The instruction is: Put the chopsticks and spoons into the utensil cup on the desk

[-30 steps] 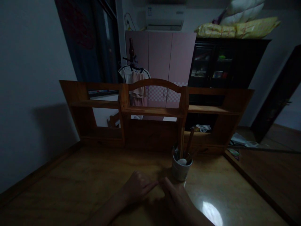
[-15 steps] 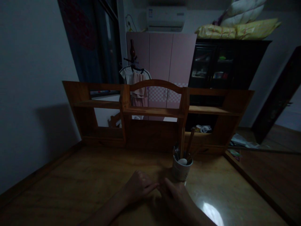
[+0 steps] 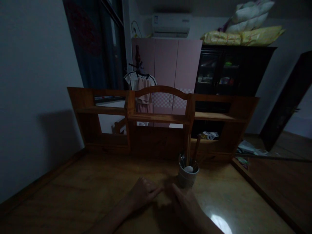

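Note:
My left hand (image 3: 145, 190) rests low over the wooden tabletop (image 3: 117, 175), its fingers curled in and one digit pointing right. Across a small gap is my right hand (image 3: 185, 201), loosely closed and slightly blurred, just in front of a pale cup (image 3: 187, 178). I see nothing held in either hand, though the undersides of the fingers are hidden and the light is dim. Inside the cup stand long wooden sticks (image 3: 196, 148), a white rounded piece (image 3: 188, 169) like a spoon, and some thin metal utensils.
A wooden shelf unit (image 3: 159, 118) spans the back of the table. The wall (image 3: 36, 130) borders the left side, and a raised wooden edge (image 3: 258, 191) runs along the right. Behind stand a pink wardrobe (image 3: 165, 61) and a dark cabinet (image 3: 239, 68).
My hands have parted slightly at the fingertips, where they were almost touching. The cup stays in its place on the table, and the head view has tilted a little upward.

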A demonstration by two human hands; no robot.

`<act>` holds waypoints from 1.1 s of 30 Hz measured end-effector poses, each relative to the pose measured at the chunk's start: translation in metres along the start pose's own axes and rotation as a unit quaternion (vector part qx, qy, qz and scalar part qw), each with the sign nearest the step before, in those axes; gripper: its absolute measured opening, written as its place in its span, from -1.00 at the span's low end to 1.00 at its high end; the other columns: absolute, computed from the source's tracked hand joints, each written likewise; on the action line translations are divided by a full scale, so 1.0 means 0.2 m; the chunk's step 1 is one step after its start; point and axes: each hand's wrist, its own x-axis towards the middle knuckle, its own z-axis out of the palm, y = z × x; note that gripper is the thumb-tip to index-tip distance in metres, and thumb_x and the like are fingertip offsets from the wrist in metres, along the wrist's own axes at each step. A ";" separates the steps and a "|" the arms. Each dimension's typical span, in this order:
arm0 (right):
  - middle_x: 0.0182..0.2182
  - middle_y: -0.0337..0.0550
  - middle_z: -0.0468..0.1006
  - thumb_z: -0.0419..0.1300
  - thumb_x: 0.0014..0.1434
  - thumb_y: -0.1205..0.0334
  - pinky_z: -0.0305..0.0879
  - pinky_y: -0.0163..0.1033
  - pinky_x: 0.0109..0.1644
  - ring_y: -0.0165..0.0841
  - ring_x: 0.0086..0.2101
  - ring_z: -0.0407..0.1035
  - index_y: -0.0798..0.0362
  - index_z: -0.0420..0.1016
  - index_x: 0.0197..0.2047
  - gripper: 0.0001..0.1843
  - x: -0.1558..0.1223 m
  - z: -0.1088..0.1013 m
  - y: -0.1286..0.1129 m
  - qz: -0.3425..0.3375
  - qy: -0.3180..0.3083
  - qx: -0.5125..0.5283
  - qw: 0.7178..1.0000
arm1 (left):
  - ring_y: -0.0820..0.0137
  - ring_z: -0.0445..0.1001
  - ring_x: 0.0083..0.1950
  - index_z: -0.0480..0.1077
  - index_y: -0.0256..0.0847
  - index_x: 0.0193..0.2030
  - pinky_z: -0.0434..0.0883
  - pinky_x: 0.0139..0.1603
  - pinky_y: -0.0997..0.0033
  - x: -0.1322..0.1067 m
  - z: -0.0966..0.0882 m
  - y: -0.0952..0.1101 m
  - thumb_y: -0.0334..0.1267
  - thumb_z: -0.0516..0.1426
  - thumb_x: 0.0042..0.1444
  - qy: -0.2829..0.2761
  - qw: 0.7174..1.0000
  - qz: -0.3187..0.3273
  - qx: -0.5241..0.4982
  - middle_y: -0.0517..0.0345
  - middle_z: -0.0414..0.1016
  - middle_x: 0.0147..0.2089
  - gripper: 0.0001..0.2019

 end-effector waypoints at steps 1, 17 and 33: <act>-0.42 -0.14 0.56 0.00 0.27 0.39 0.21 -0.31 -0.42 -0.33 -0.47 0.41 0.02 0.38 -0.06 -0.77 0.01 -0.05 0.01 -0.018 0.056 -0.005 0.998 | 0.51 0.32 -0.59 0.44 -0.22 -0.58 0.02 -0.45 0.42 0.00 0.00 0.00 -0.18 -0.02 0.33 0.005 1.000 -0.011 -0.002 0.19 0.45 -0.62 -0.53; 0.28 -0.01 0.18 0.33 -0.03 0.00 0.12 0.08 0.25 -0.09 0.25 0.09 -0.11 0.10 0.30 -0.14 -0.08 -0.37 0.50 0.269 0.114 0.309 0.905 | 0.48 0.33 -0.57 0.37 -0.23 -0.60 0.04 -0.44 0.42 0.03 0.01 -0.02 -0.20 -0.04 0.32 0.058 0.988 -0.109 -0.088 0.16 0.40 -0.61 -0.54; -0.02 -0.03 0.50 0.42 -0.20 0.26 0.31 -0.04 0.05 -0.12 -0.03 0.40 0.04 0.16 0.20 -0.11 0.10 -0.08 0.24 0.188 0.066 0.337 0.920 | 0.19 0.24 0.29 0.19 -0.04 0.25 0.26 0.24 0.16 0.08 0.02 -0.01 -0.03 0.18 0.15 0.085 0.810 -0.203 -0.543 -0.03 0.25 0.30 -0.45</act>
